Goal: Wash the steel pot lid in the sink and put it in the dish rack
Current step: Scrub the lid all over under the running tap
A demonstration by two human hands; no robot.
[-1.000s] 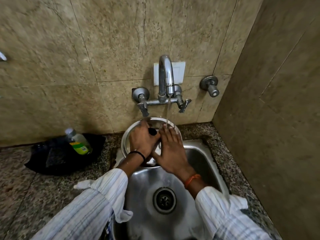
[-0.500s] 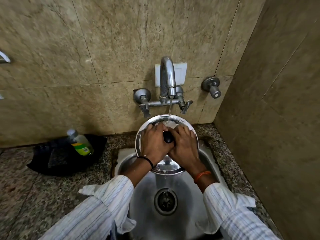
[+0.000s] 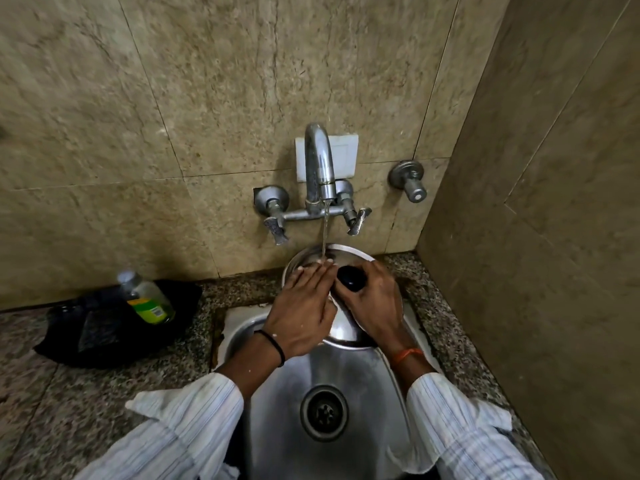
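The round steel pot lid (image 3: 346, 329) with a black knob (image 3: 351, 278) is tilted over the back of the steel sink (image 3: 277, 393), under running water from the tap (image 3: 320, 174). My left hand (image 3: 301, 306) lies flat on the lid's face, fingers spread, fingertips in the stream. My right hand (image 3: 375, 303) grips the lid around the knob and holds it up. Both hands hide most of the lid. No dish rack is in view.
A black cloth or bag (image 3: 104, 323) lies on the granite counter (image 3: 52, 410) to the left, with a clear bottle (image 3: 147, 301) resting on it. A second wall valve (image 3: 408, 180) sits right of the tap. A tiled side wall closes the right.
The lid shifted to the right under the tap. My right hand moved onto the knob side, and my left hand came to lie flat on the lid's left face.
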